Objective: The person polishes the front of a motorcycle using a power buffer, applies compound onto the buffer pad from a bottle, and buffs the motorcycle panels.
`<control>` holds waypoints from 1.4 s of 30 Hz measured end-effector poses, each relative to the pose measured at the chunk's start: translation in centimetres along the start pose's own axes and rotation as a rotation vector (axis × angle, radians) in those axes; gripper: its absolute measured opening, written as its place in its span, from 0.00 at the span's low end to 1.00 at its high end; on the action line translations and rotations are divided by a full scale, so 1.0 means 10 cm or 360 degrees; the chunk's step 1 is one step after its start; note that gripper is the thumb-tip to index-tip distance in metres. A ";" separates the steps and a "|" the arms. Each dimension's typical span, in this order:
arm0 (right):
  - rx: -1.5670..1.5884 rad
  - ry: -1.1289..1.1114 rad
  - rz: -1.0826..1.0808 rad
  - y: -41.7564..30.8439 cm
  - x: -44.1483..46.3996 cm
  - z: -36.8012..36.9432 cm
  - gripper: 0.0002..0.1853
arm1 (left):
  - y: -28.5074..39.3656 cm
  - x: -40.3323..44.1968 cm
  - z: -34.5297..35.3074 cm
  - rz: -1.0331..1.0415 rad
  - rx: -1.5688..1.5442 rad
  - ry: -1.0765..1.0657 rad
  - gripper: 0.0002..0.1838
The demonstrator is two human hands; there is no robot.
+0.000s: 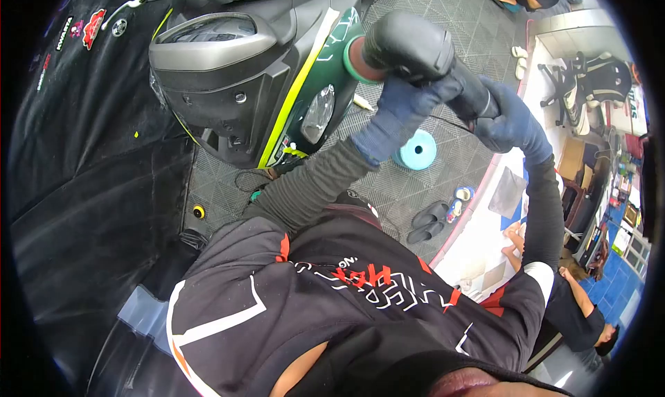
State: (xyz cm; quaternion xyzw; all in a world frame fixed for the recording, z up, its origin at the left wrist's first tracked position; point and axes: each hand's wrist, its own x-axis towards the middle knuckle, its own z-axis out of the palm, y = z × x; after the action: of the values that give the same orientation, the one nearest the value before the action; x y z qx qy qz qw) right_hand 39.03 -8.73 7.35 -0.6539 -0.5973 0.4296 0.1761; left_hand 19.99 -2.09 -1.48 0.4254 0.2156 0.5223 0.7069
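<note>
A black power polisher [409, 45] is held in both my gloved hands, its round red and green pad [361, 61] against the dark green side panel [335, 59] of a scooter. Just behind the polisher's head, my left hand [405, 109] is closed around its body, in a blue glove. Farther back, my right hand [509, 120], also blue-gloved, wraps the handle end. The scooter's grey and black front [228, 85] faces left, with a yellow-green stripe [298, 85] beside the clear headlight [318, 113]. A dark cord passes below the handle.
A light-blue round object [418, 150] with a centre hole stands on the grey tile floor [346, 196]. Black slippers [427, 222] lie nearby. A black sheet [97, 140] hangs at left. Other people, one in a black shirt [575, 314], sit at the right and top right, near an office chair [589, 78].
</note>
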 end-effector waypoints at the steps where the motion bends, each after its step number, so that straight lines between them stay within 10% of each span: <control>1: -0.0130 -0.0087 -0.0063 0.02 0.00 -0.01 0.41 | -0.03 0.06 -0.03 -0.0005 -0.0001 0.0003 0.14; 5: 0.0052 0.0279 0.0225 -0.06 0.04 0.12 0.43 | -0.11 0.16 -0.10 -0.0230 -0.0107 -0.0187 0.12; 18: 0.0239 -0.0100 0.0106 -0.01 0.10 0.04 0.42 | -0.06 0.05 -0.16 0.0124 0.0282 -0.0199 0.23; 19: 0.0130 -0.0212 0.0013 0.01 0.10 0.00 0.41 | -0.14 0.12 -0.12 -0.0591 -0.0986 0.0029 0.22; 21: 0.0108 -0.0148 0.0070 0.05 0.14 -0.03 0.41 | -0.09 0.03 -0.12 -0.0003 0.0132 -0.0205 0.21; 28: 0.0100 -0.0066 0.0109 -0.04 0.10 0.02 0.39 | -0.26 0.10 -0.07 -0.0325 -0.0590 0.0048 0.22; 31: 0.0091 -0.0011 -0.0031 0.05 0.11 0.07 0.38 | -0.14 0.18 -0.16 0.0064 0.0104 -0.0280 0.19; 35: 0.0255 0.0166 0.0364 -0.03 0.15 0.08 0.39 | -0.06 0.34 -0.13 -0.0265 -0.0179 -0.0279 0.14; 37: 0.0179 -0.0006 0.0060 0.01 0.06 0.19 0.41 | -0.13 0.03 -0.20 0.0118 0.0294 -0.0266 0.21; 38: 0.0092 0.0000 -0.0023 0.11 -0.01 0.25 0.43 | -0.29 -0.14 -0.33 0.0792 0.1364 -0.0322 0.36; 39: -0.0044 -0.0130 -0.0019 -0.05 -0.02 0.24 0.43 | -0.18 -0.29 -0.30 0.0150 0.0467 -0.0274 0.39; 42: -0.0144 -0.0049 -0.0120 0.05 -0.01 0.31 0.42 | -0.08 -0.22 -0.34 0.0098 0.0454 -0.0385 0.27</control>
State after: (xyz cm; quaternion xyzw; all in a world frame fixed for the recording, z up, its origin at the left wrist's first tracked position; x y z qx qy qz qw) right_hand 36.96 -9.79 5.30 -0.6315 -0.6431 0.4053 0.1531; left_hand 17.08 -2.87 -4.28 0.5874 0.1879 0.4530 0.6438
